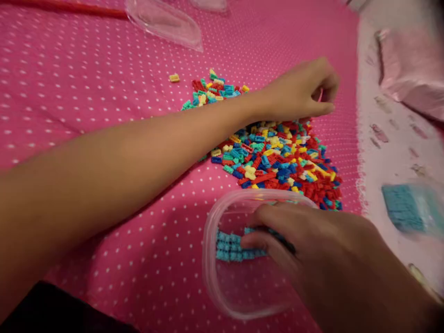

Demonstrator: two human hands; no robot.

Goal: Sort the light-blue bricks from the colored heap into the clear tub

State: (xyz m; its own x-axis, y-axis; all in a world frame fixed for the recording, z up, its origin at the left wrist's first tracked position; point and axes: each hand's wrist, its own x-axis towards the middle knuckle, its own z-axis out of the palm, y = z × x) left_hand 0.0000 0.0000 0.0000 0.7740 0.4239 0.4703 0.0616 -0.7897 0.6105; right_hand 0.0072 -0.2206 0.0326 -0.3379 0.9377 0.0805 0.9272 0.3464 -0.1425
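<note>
A heap of small toy building bricks (277,157) in red, yellow, blue, teal and cream lies on the pink cloth. My left hand (305,90) hovers over the heap's far right side, its fingers curled in toward the thumb; whatever they may hold is hidden. Inside a clear plastic container (211,259) in front of the heap is a joined block of light blue bricks (229,247). My right hand (298,245) reaches into this container, thumb and fingers closed round the right part of the block, which they partly cover.
The pink cloth (145,268) has white dots. One yellow brick (174,78) lies apart from the heap. At the back are a clear plastic piece (166,23) and a red rod (69,8). To the right are a pink package (412,69) and a bag of teal bricks (404,208).
</note>
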